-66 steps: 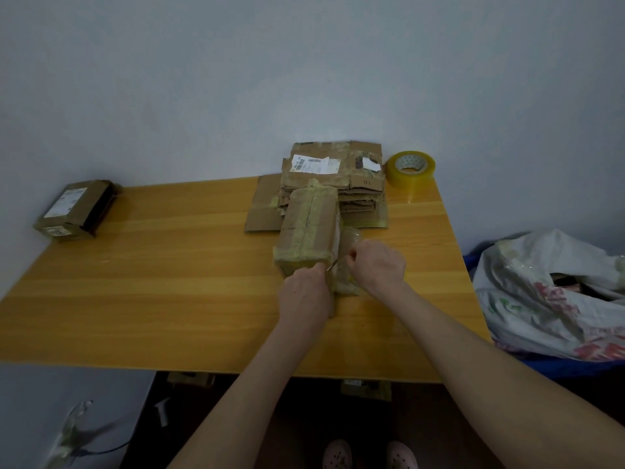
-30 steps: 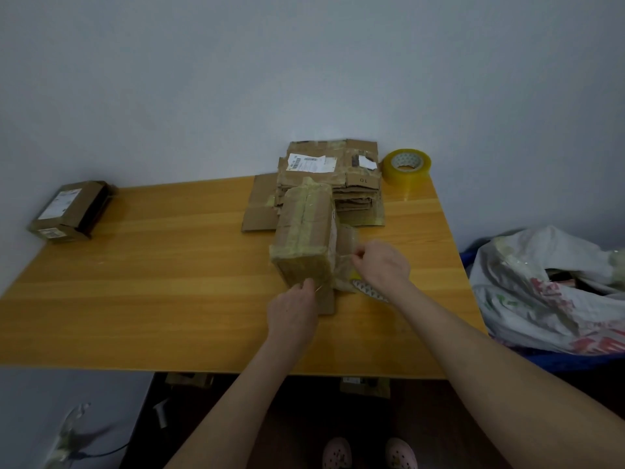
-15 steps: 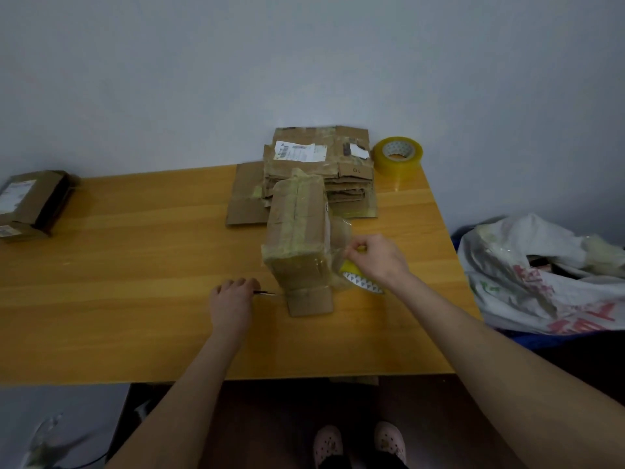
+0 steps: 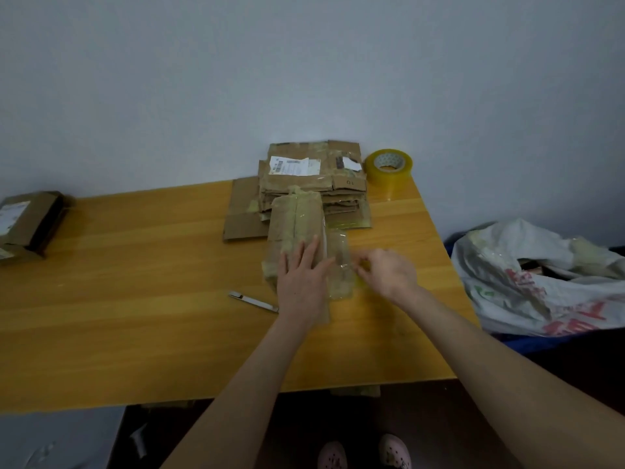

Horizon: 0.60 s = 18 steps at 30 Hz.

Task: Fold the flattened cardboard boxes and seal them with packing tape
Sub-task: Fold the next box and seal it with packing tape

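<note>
Two hands: left hand [image 4: 301,277] lies flat on box [image 4: 293,222]; right hand [image 4: 389,273] pinches tape strip [image 4: 339,265].

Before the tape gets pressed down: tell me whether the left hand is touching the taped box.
Touching. Head view: the left hand lies flat, fingers straight, on the taped box top.
</note>
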Each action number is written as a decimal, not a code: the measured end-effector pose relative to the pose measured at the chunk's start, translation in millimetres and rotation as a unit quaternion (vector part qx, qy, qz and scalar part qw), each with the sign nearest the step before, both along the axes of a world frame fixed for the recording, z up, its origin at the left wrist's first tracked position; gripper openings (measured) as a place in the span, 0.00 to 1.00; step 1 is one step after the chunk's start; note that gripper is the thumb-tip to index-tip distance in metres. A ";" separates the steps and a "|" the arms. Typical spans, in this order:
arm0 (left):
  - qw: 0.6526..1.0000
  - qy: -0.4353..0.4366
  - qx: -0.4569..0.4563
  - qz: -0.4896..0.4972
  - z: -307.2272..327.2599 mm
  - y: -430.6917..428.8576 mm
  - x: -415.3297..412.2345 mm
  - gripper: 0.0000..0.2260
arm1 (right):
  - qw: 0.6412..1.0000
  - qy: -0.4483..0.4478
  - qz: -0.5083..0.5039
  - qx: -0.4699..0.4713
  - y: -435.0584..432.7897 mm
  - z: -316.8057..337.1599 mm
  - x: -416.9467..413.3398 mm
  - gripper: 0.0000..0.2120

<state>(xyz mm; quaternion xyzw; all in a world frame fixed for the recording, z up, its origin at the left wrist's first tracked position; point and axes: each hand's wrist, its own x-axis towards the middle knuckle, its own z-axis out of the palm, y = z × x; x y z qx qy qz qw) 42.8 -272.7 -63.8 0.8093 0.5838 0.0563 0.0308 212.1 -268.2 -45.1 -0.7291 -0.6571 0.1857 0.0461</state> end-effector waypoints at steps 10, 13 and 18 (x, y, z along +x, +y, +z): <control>0.994 -0.086 0.068 -0.009 6.5 0.8 1.9 0.26 | 0.940 0.320 -0.112 0.044 -4.0 -5.7 40.6 0.07; 0.951 -0.211 0.218 -0.056 23.5 1.5 18.5 0.14 | 0.916 0.376 -0.117 0.074 -4.0 1.0 38.8 0.06; 0.964 -0.251 0.082 -0.025 48.0 6.8 57.0 0.08 | 0.919 0.376 -0.083 0.084 -2.6 9.7 41.3 0.07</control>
